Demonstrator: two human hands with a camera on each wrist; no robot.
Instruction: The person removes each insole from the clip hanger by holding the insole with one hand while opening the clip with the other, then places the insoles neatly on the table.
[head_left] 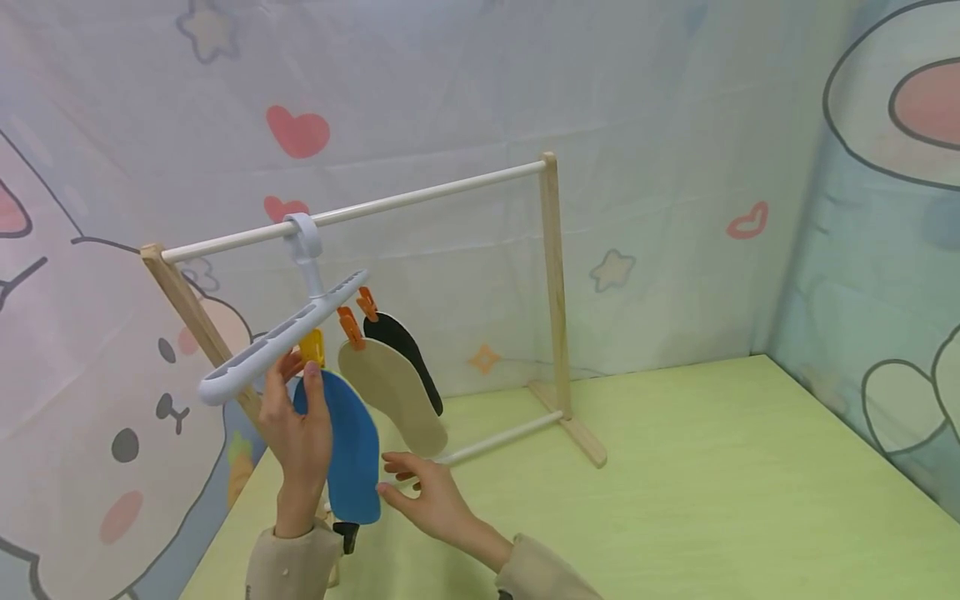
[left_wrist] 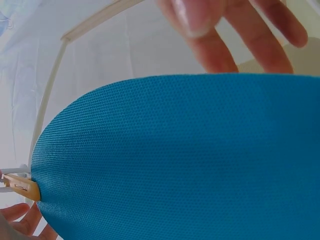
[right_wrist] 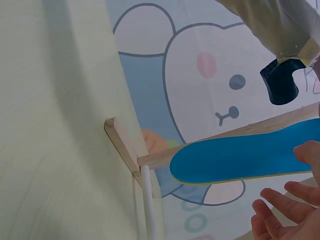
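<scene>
A blue insole (head_left: 352, 450) hangs lengthwise from a yellow clip (head_left: 312, 347) below the pale hanger (head_left: 277, 337). My left hand (head_left: 296, 425) is up at the clip and pinches it, thumb in front near the insole's top edge and fingers partly hidden behind. Beside the insole's lower right edge is my right hand (head_left: 431, 497), its fingers spread and its thumb overlapping the insole in the right wrist view. Farther back on the hanger, orange clips (head_left: 350, 327) hold a beige insole (head_left: 390, 387) and a black insole (head_left: 405, 346).
The hanger hooks over the white top rod (head_left: 427, 196) of a stand with wooden posts (head_left: 555, 283). A lower white rod (head_left: 502, 437) runs near the light green table (head_left: 690, 483). A printed cloth backdrop (head_left: 660, 150) closes off the back and sides.
</scene>
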